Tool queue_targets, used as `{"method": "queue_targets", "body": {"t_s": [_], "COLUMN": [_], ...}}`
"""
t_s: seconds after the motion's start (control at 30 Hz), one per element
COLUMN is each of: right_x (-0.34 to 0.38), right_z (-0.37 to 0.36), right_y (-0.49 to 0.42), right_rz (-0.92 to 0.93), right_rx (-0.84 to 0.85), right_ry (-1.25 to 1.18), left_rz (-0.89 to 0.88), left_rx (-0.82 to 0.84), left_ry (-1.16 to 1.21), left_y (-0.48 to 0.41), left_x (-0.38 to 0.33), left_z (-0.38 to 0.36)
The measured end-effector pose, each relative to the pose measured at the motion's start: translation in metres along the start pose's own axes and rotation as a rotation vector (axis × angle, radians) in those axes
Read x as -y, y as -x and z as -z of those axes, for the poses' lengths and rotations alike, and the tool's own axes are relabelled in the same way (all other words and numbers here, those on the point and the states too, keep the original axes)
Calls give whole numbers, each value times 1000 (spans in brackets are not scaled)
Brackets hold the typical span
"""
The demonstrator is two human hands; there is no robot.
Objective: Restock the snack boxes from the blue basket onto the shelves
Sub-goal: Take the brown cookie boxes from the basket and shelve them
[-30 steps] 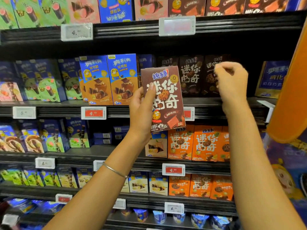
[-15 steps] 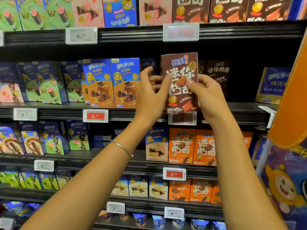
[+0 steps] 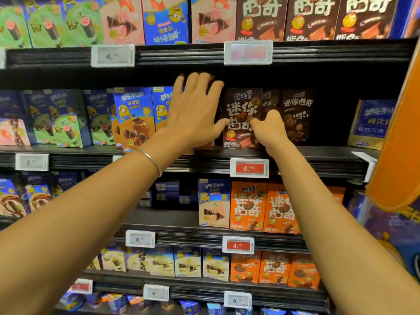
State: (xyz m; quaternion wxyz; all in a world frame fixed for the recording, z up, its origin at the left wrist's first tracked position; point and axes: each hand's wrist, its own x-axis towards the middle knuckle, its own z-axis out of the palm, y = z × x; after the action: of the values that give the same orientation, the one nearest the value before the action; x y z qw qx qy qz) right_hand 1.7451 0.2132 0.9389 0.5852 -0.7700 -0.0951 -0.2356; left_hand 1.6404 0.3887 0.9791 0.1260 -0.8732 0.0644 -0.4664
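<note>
A brown cookie box (image 3: 241, 119) is stood upright at the front of a black shelf (image 3: 318, 155), its face turned outward. White Chinese characters, a chocolate-chip cookie and chocolate pieces are printed on the front. Its left edge is touched by the thumb of the left hand (image 3: 195, 112), whose fingers are spread flat. Its front is met by the curled right hand (image 3: 270, 130); whether the box is gripped cannot be told. More brown boxes of the same kind (image 3: 297, 117) are set just to the right, further back.
</note>
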Motion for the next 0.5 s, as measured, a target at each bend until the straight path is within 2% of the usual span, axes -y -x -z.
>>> {"method": "queue_targets", "body": {"t_s": [0.13,0.5], "right_x": [9,18], "right_z": [-11,-33], "right_y": [-5,-10], "right_rz": [8,-82], "right_rx": [-15,9], "right_ry": [185,293], "left_rz": [48,28], "left_rx": [73,86], "left_ry": [-64,-154], "left_y": [-10,-15], "left_x": [1,7], "left_z": [-4,-7]}}
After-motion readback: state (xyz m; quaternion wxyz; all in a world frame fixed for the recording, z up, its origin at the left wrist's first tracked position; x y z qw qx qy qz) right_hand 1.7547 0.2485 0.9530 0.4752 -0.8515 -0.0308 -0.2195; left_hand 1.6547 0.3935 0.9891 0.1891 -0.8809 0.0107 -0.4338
